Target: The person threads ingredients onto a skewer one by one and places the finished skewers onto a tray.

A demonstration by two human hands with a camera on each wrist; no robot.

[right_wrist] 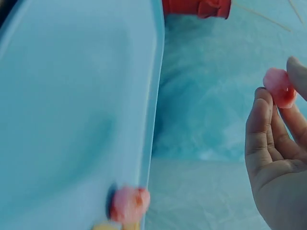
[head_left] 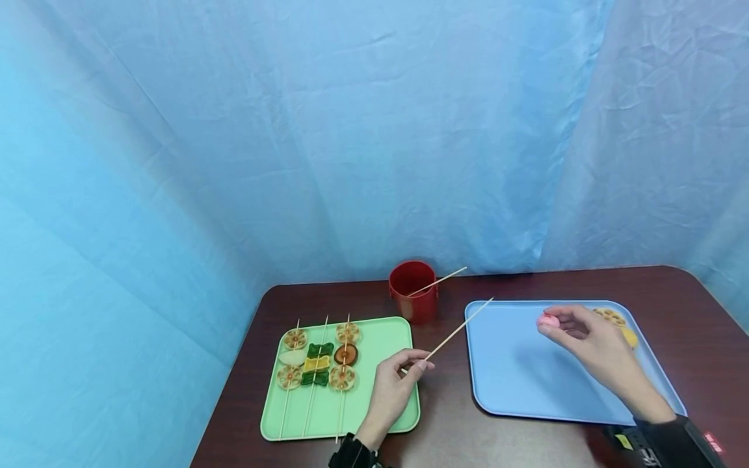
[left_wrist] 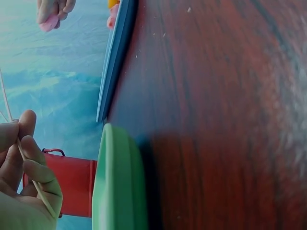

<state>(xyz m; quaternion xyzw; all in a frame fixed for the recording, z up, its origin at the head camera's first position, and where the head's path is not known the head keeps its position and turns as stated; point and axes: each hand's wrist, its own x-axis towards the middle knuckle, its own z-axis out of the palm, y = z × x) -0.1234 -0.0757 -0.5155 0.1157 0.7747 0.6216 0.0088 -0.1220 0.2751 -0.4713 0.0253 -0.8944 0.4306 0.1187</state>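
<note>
Two trays on a dark brown table (head_left: 526, 442), blue cloth (head_left: 292, 130) hung behind and to both sides. Green tray (head_left: 386, 331) at left, carrying three loaded skewers (head_left: 316, 364) laid side by side: lotus slices, green and yellow pieces, a brown round. Blue tray (head_left: 515, 370) at right, a lotus slice (head_left: 610, 316) and a yellow piece (head_left: 629, 337) at its far right corner; from the right wrist, one more pink piece (right_wrist: 128, 205) at that tray's edge. Red cup (head_left: 413, 290) between the trays at the back, one stick (head_left: 439, 281) leaning out of it. Left hand (head_left: 393, 388) over the green tray's right edge, fingers curled, thumb and fingertips (left_wrist: 29, 125) pinching a bare skewer (head_left: 459, 329) near its lower end, the tip slanting up toward the blue tray's near-left corner. Right hand (head_left: 588, 341) above the blue tray, fingers bent, a pink piece (head_left: 548, 320) pinched between thumb and fingertips (right_wrist: 261, 103), held clear of the tray surface, well apart from the skewer tip.
</note>
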